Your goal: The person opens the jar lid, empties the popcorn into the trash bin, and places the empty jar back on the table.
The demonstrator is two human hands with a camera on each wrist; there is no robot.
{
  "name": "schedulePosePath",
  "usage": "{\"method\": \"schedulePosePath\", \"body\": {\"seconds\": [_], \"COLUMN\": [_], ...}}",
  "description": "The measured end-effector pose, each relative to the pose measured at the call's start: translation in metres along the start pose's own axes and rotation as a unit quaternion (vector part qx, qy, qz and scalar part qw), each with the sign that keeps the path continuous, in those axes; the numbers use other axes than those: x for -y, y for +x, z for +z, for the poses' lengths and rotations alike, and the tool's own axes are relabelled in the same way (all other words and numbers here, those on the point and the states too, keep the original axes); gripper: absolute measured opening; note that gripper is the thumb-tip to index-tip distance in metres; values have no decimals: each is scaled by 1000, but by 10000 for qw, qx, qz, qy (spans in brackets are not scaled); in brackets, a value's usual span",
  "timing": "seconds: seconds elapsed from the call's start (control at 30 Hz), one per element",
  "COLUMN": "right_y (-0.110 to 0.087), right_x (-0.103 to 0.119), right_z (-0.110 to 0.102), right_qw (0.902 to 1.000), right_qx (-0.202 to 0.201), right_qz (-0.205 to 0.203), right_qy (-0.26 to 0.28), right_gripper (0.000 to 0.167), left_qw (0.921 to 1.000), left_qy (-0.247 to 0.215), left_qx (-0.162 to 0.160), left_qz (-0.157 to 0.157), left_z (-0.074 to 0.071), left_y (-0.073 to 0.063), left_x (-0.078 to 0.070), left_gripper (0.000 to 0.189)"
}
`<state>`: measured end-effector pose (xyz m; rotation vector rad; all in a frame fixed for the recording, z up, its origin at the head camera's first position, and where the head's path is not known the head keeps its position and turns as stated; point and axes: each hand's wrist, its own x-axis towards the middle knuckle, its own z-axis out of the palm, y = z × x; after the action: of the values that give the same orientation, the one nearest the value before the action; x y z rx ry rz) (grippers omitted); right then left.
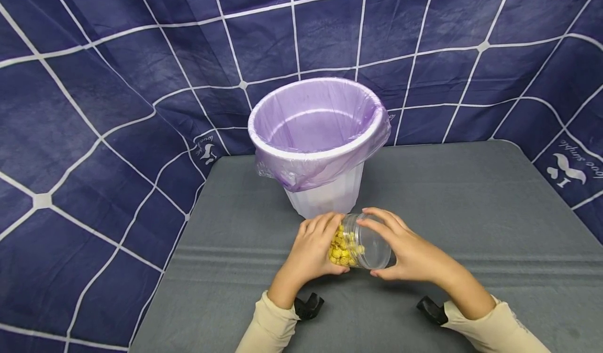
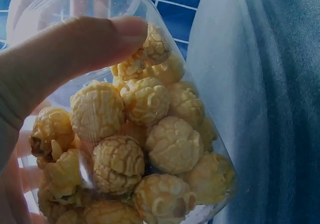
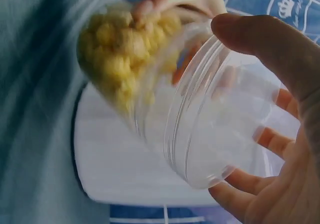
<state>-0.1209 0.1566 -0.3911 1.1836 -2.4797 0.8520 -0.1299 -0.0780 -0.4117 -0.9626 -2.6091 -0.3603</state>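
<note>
A clear plastic jar (image 1: 342, 249) of yellow popcorn lies tilted on its side between the two hands, in front of the bin. My left hand (image 1: 311, 251) grips the jar's body, its thumb lying across the clear wall in the left wrist view. Round, caramel-coloured popcorn balls (image 2: 145, 101) fill the lower part there. At the jar's other end, my right hand (image 1: 410, 251) holds the clear round lid (image 3: 225, 114), thumb on one side and fingertips spread around the other. The lid sits against the jar's mouth, and the popcorn stays toward the left-hand end.
A white bin (image 1: 325, 193) with a purple plastic liner (image 1: 301, 172) stands upright just behind the hands. Grey cloth (image 1: 447, 196) covers the table. Blue curtain with white grid lines (image 1: 438, 75) hangs behind and at both sides. Black wrist mounts (image 1: 308, 307) show beneath the sleeves.
</note>
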Motion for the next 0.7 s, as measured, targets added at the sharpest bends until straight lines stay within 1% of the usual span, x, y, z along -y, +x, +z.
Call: {"method": "schedulePosePath", "body": {"seconds": [0.03, 0.1, 0.2, 0.3, 0.4, 0.5, 0.6, 0.7], "right_y": [-1, -3, -8, -14, -21, -28, -34, -39], "right_x": [-2, -7, -20, -37, -56, -73, -86, -96], "right_z": [-3, -9, -17, -23, -24, -23, -20, -17], "right_qw": [10000, 9996, 9963, 9895, 9806, 9695, 9570, 9460], "right_qx": [-28, -39, 71, 268, 489, 747, 1019, 1214], "right_qz": [31, 259, 822, 1364, 1825, 2237, 2621, 2919], "right_qy": [-50, -131, -252, -387, -526, -661, -705, -724], "right_gripper": [95, 97, 98, 97, 96, 94, 94, 95], "left_qw": [10000, 10000, 9999, 9999, 9999, 9999, 9999, 9998], "left_qy": [-2, -11, -22, -14, -13, -37, -64, -99], "left_qx": [-7, -24, -39, -49, -51, -46, -68, -106], "left_qz": [-34, -72, -108, -116, -108, -105, -119, -129], "left_z": [0, -1, -1, -1, -1, 0, 0, 1], "left_y": [0, -1, -2, -2, -3, -4, -4, -4], "left_x": [1, 2, 3, 3, 3, 3, 3, 3], "left_gripper": [107, 107, 106, 107, 106, 106, 106, 106]}}
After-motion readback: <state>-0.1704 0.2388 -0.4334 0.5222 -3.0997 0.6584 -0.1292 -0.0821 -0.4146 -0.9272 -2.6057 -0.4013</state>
